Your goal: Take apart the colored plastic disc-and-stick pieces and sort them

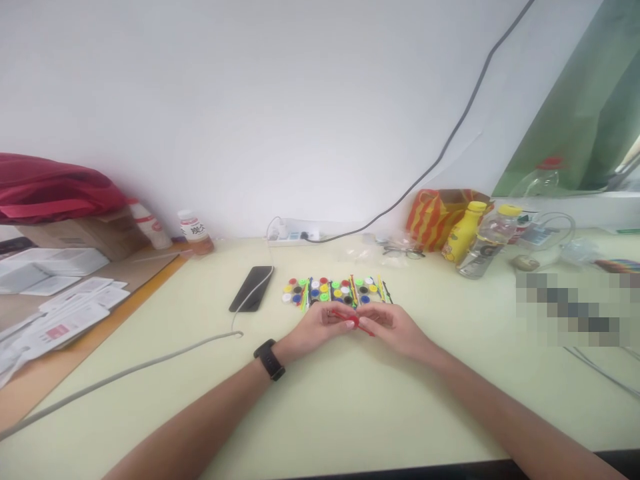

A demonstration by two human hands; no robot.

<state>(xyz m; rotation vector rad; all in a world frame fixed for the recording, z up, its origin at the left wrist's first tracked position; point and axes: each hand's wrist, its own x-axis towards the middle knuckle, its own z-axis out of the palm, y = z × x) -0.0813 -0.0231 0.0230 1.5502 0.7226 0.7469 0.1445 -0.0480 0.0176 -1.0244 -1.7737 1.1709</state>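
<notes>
Low over the table, my left hand and my right hand meet, their fingers closed around a small red disc with a thin red stick running slantwise by it. Whether disc and stick are joined is too small to tell. Just beyond my fingers lie rows of round discs in red, yellow, green, blue, white and black. Between the rows run bundles of thin coloured sticks. My fingers hide the near edge of these rows.
A black phone with a white cable lies to the left. At the back stand a power strip, glasses, a striped bag, a yellow bottle and a clear bottle. Papers cover the far left.
</notes>
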